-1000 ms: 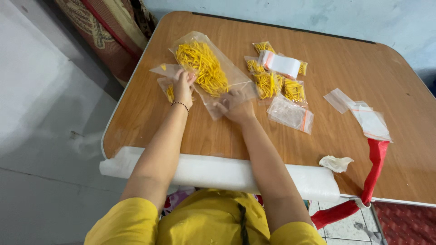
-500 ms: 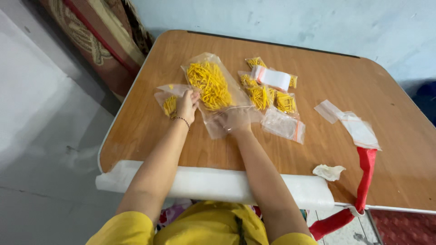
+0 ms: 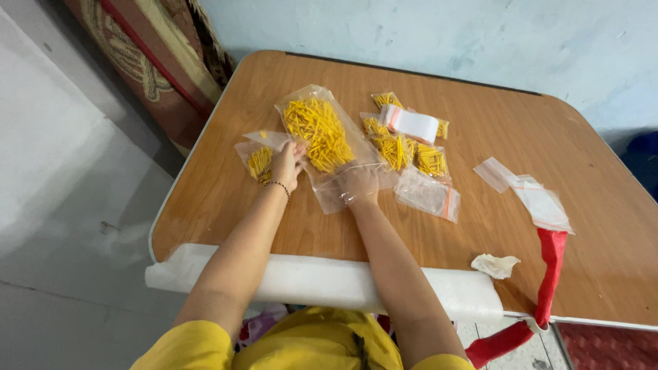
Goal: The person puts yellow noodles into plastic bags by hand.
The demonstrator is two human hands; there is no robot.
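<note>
While the head camera looked down over a wooden table (image 3: 521,137), a person in yellow sleeves reached forward with both bare arms. The right hand (image 3: 356,183) sat inside the open mouth of a large clear plastic bag (image 3: 322,140) holding a heap of short yellow sticks (image 3: 317,131); its fingers showed dimly through the film, loosely curled, and whether they gripped any sticks could not be told. The left hand (image 3: 288,163) rested with fingers narrowed on the bag's left edge, touching a small clear bag (image 3: 259,161) partly filled with the same yellow sticks.

The step in hand looked like portioning sticks from the big bag into small ones. A next move would call for a pinch of sticks and a small bag held open.

Counted: one large bag; one small bag at the left hand; about four small filled bags (image 3: 404,147) clustered right of the big one, with a white packet (image 3: 413,124) on top; one empty zip bag (image 3: 428,195) below them; two or three more empty bags (image 3: 534,195) well apart to the right. A crumpled tissue (image 3: 495,264) and a red strap (image 3: 550,274) lay near the padded front edge.
</note>
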